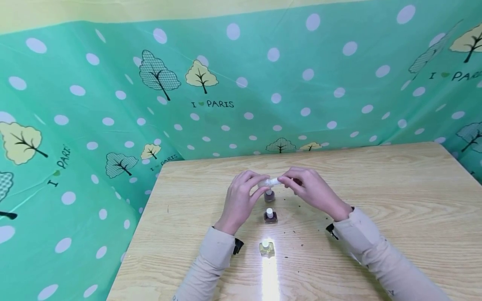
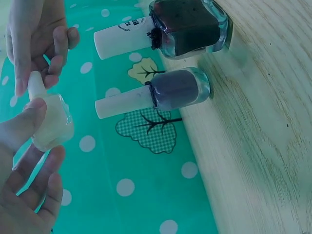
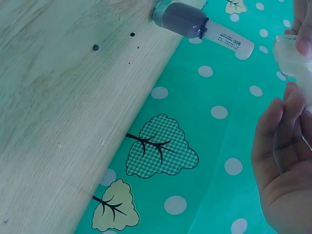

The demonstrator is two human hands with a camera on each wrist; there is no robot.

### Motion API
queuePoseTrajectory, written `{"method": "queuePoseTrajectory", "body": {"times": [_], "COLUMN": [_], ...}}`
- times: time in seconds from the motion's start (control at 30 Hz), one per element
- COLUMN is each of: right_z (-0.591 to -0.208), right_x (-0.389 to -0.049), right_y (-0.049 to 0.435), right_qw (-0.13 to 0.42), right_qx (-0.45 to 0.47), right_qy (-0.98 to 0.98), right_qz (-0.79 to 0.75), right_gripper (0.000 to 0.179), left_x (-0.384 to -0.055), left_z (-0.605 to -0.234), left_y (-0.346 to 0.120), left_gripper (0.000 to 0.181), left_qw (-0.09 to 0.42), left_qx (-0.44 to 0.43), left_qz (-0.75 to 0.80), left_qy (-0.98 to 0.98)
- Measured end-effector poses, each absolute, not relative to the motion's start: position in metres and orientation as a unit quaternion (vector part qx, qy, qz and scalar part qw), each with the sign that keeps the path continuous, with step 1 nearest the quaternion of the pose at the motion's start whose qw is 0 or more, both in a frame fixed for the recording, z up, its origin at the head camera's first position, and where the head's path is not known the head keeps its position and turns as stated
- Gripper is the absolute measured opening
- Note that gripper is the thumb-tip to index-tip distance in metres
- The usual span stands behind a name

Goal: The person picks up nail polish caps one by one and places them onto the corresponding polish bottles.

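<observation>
A nail polish bottle of whitish, see-through glass (image 2: 56, 123) is held up on its side above the table. My left hand (image 1: 240, 196) pinches its body between thumb and fingers. From the other side, my right hand (image 1: 310, 189) grips the white cap (image 1: 275, 181) with thumb and fingertips. The cap and bottle look joined in the left wrist view. Just beneath them stands a greyish-purple nail polish bottle (image 1: 269, 197), white-capped and upright. Nearer to me is a dark nail polish bottle (image 1: 270, 217), partly seen beside it in the left wrist view.
A pale yellow nail polish bottle (image 1: 267, 250) stands closest to me, in a bright reflection on the wooden table (image 1: 180, 234). Small dark specks (image 1: 302, 245) lie scattered to the right of the bottles. Green dotted cloth (image 1: 256, 121) hangs behind the table.
</observation>
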State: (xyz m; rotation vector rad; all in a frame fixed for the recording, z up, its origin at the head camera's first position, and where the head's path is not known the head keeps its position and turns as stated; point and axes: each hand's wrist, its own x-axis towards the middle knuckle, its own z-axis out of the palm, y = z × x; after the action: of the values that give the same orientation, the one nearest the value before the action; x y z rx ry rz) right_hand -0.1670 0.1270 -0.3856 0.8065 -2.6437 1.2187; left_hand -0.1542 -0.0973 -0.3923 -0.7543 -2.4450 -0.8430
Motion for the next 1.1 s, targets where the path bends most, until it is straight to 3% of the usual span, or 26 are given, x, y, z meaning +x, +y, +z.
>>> {"method": "queuePoseTrajectory", "body": {"times": [0.2,0.4,0.6,1.1], "right_z": [-0.3859,-0.3848,-0.3848,-0.3812], "right_x": [-0.1663,-0.1654,-0.1659,-0.1658], "right_y": [0.1266,0.1276,0.1268,0.1236], "right_qw": [0.063,0.102,0.140,0.129], "right_qx": [0.273,0.315,0.333,0.289], "right_qy": [-0.866,-0.849,-0.840,-0.875], "right_qz": [0.415,0.411,0.404,0.366], "right_gripper": [0.023,0.032,0.026,0.014], "left_x": [-0.1551,-0.1554,-0.1561,-0.1568], "left_z": [-0.3924,-0.3923,-0.3919,-0.3916], "left_y": [-0.0991,-0.1004,-0.0999,-0.0992], "left_gripper": [0.027,0.028,0.028,0.027], "left_qw": [0.224,0.223,0.225,0.230], "left_qx": [-0.274,-0.268,-0.271,-0.275], "left_qz": [-0.302,-0.305,-0.302,-0.299], "left_qy": [-0.885,-0.886,-0.886,-0.884]}}
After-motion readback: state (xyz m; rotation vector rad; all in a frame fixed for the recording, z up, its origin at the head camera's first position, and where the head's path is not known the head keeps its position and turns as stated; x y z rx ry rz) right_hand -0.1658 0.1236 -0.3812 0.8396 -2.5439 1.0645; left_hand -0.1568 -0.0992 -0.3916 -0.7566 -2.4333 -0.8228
